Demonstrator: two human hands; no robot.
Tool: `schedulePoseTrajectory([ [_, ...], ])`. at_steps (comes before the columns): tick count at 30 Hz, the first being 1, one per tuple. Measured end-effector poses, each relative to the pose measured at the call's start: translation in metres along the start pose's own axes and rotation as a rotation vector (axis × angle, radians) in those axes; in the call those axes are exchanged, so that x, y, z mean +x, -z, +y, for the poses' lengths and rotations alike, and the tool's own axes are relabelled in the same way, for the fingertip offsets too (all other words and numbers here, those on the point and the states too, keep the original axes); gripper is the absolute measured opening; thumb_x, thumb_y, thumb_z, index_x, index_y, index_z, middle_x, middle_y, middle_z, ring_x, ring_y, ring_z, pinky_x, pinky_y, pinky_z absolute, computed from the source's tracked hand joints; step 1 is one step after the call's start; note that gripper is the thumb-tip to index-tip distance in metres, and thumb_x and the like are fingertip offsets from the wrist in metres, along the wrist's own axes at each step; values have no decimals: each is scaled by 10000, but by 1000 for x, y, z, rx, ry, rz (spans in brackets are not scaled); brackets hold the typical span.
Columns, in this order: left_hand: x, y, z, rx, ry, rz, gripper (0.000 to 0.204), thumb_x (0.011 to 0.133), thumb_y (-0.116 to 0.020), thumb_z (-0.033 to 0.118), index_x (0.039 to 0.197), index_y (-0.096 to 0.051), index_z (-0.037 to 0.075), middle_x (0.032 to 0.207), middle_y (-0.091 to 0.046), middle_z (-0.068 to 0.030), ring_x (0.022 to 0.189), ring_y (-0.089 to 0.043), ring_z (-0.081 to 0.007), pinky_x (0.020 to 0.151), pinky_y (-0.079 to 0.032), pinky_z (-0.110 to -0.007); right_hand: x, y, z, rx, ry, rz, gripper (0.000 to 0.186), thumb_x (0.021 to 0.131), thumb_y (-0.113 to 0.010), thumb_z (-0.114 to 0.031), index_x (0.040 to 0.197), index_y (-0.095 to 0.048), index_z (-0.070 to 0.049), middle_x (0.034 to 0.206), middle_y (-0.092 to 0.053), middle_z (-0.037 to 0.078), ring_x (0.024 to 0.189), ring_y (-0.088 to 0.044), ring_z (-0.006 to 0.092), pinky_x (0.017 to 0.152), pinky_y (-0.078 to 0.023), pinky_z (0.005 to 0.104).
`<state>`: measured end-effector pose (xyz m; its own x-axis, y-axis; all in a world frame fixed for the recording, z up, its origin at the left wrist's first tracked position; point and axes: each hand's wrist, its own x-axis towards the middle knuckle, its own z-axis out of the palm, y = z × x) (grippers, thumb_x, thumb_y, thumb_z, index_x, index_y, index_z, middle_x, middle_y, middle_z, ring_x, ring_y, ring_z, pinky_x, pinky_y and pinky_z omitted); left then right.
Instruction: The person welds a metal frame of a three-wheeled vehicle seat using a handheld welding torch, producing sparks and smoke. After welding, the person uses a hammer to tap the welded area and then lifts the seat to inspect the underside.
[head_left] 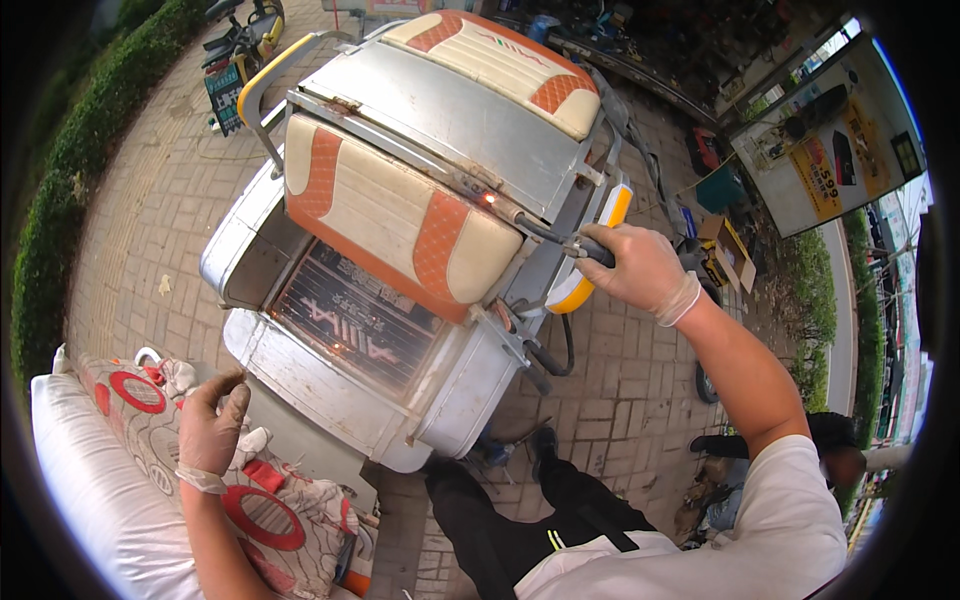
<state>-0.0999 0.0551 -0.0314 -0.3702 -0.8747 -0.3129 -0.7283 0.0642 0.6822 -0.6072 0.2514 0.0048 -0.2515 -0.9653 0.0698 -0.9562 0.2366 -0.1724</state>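
Far left, at 8 o'clock: left hand (212, 425), gloved, resting on a cushion (270, 510) with red rings. Grip loose, fingers half curled, holding nothing. White sack (90, 480) just beside the cushion, at its 9 o'clock.

At centre: metal cart (330, 390), box open at the top, patterned plate inside. Seat (390, 215) in cream and orange tilted over the box. Grey steel frame (450, 120) at the seat's 1 o'clock, with 1 more cream seat above it.

On the frame, at the seat's 2 o'clock corner: small orange glow (488, 198). Dark rod (535, 228) running from the glow toward 4 o'clock, into the holder (592, 250).

Right of centre: right hand (640, 268), gloved, grip closed around the holder, arm stretched from 5 o'clock. Yellow bar (585, 285) just below the hand.

Judged as mid-weld: tip touching the frame joint, glow lit, 1 hand doing the work and the other braced on the cushion.

Next move calls for a steady wrist, tip kept on the seam and clear of the seat cover just beside it, plus a slow feed along the joint. Lead (560, 350) hanging at 6 o'clock of the hand, best kept slack and off the hot metal.
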Motion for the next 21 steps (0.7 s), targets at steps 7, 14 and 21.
schedulePoseTrajectory([
  [7, 0, 1, 1, 36, -6, 2, 416, 980, -708, 275, 1259, -710, -34, 1198, -748, -191, 1149, -694, -266, 1046, -483, -370, 3, 0, -4, -8, -46, -52, 392, 858, -765, -319, 1146, -749, -53, 892, -742, 208, 828, -725, 384, 750, -586, 454],
  [14, -2, 1, 5, 54, -22, 7, 432, 981, -706, 282, 1253, -705, -54, 1205, -745, -197, 1161, -691, -275, 1051, -484, -369, 7, -1, -7, -2, -71, -48, 284, 888, -714, -340, 1036, -750, -100, 836, -738, 161, 798, -715, 376, 722, -574, 474],
  [21, -1, 1, 5, 55, -13, 3, 431, 983, -704, 287, 1252, -706, -49, 1203, -746, -198, 1164, -691, -272, 1044, -490, -368, 8, -3, -4, 3, -77, -60, 284, 890, -707, -344, 1027, -752, -99, 836, -740, 162, 790, -715, 380, 720, -574, 481],
])
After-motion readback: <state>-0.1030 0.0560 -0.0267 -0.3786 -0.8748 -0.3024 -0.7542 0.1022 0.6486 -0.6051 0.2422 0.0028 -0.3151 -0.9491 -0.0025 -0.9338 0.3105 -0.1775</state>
